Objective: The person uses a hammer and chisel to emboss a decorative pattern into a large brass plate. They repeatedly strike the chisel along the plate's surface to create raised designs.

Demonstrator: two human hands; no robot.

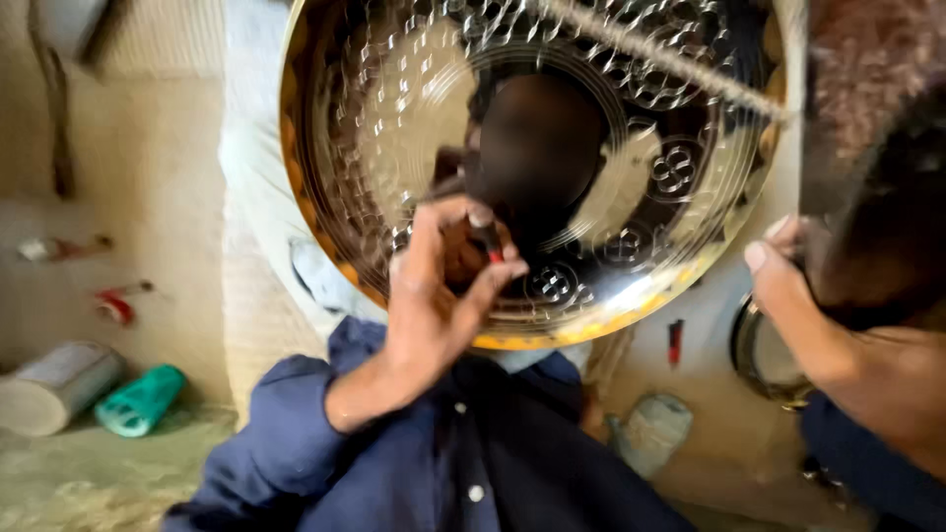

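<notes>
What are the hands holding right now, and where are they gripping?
The left hand pinches a small red-and-dark tool near its tip, against the shiny engraved brass plate. The right hand grips something dark at the frame's edge; what it is cannot be told.

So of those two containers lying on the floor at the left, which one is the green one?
The green container is the smaller one, lying right of the larger pale grey cylinder and closer to the blue sleeve.

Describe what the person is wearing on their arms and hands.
Both hands are bare: no gloves or rings show. The left hand comes out of a dark blue sleeve pushed up the forearm, part of a buttoned shirt with pale buttons. The right hand has the same blue cloth lower down.
</notes>
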